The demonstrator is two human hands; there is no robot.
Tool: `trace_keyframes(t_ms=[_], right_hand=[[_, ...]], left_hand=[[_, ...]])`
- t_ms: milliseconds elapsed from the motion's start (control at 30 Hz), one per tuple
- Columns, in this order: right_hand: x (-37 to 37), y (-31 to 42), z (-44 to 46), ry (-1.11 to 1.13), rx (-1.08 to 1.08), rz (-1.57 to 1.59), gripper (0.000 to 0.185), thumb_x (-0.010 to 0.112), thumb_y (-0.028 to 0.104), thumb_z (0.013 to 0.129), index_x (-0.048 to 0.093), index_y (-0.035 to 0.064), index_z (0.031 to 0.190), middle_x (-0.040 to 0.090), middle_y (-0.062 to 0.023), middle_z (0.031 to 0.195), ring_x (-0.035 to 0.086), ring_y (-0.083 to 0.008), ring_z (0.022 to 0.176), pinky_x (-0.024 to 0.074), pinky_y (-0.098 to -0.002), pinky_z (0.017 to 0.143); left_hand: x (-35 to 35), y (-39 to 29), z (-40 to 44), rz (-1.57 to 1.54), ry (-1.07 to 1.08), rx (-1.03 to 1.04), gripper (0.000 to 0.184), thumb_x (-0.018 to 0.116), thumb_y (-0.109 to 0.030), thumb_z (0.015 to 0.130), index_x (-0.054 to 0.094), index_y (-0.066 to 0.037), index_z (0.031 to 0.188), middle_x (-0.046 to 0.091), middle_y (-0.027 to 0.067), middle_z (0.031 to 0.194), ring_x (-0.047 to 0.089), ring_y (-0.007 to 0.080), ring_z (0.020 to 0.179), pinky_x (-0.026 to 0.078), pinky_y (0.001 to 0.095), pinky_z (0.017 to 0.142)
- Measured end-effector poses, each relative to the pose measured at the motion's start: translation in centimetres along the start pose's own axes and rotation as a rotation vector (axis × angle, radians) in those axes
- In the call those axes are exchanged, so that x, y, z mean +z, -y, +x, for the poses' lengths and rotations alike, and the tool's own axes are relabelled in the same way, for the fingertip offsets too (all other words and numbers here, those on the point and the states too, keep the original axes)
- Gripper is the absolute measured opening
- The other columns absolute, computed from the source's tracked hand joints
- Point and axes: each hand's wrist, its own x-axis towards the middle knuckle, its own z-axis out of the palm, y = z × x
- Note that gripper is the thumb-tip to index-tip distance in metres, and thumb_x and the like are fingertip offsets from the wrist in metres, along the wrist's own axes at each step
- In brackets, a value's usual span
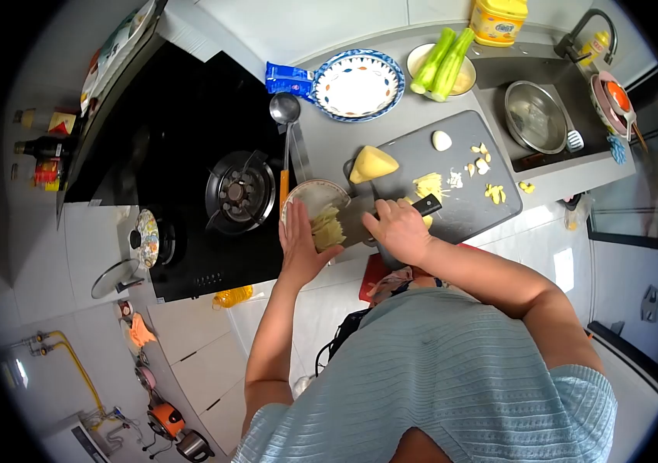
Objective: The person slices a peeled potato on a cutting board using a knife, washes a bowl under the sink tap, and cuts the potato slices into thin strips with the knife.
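Slices [328, 231] at the bowl [318, 194], left of the board [468, 214]

So the right hand [401, 231] is clamped on the knife [358, 221], blade next to the slices. Left hand [299, 241] is spread out beside them, clasping nothing (can't tell if it's touching any). Hands are apart, blade between. Potato [374, 164] sits at the board's left edge, celery [443, 65] beyond its far side.

In front of me: grey tabletop [329, 140] | on its near side, my dark chopping board [468, 220], flat | just off its right edge, small yellow pieces [527, 187] | beyond, blue-rimmed plate [358, 86] | left of that, blue packet [289, 79] | right, pale bowl [465, 79] | farther back, yellow tub [498, 23].
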Motion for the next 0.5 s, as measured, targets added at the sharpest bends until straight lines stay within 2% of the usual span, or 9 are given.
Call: trace_keyframes(t_ms=[300, 433, 500], right_hand=[[1.0, 1.2, 2.2, 0.03, -0.093, 0.003, 0.01, 0.057, 0.015, 0.076, 0.057, 0.0144, 0.087, 0.049, -0.0045, 0.075, 0.056, -0.0188, 0.071, 0.0434, -0.0309, 0.062], [1.1, 1.2, 2.1, 0.033, -0.086, -0.001, 0.013, 0.057, 0.015, 0.076, 0.058, 0.0143, 0.089, 0.051, -0.0048, 0.075, 0.057, -0.0189, 0.071, 0.0445, -0.0306, 0.063], [1.0, 1.1, 1.8, 0.056, -0.097, -0.008, 0.014, 0.057, 0.015, 0.076, 0.058, 0.0142, 0.09, 0.051, -0.005, 0.075, 0.057, -0.019, 0.071, 0.0445, -0.0307, 0.063]], left_hand=[[0.8, 5.1, 0.8, 0.013, 0.048, -0.179, 0.125, 0.074, -0.056, 0.071, -0.002, 0.002, 0.151, -0.005, 0.0206, 0.159, -0.009, 0.0296, 0.148, -0.004, 0.0522, 0.115], [2.0, 6.6, 1.9, 0.019, 0.013, -0.151, 0.122, 0.072, -0.057, 0.072, 0.0, 0.002, 0.151, -0.003, 0.0211, 0.159, -0.007, 0.0298, 0.149, -0.004, 0.0528, 0.115], [2.4, 6.9, 2.6, 0.045, -0.059, -0.134, 0.114, 0.07, -0.054, 0.077, 0.004, 0.001, 0.152, 0.001, 0.0196, 0.16, -0.004, 0.0294, 0.149, -0.003, 0.0522, 0.116]])
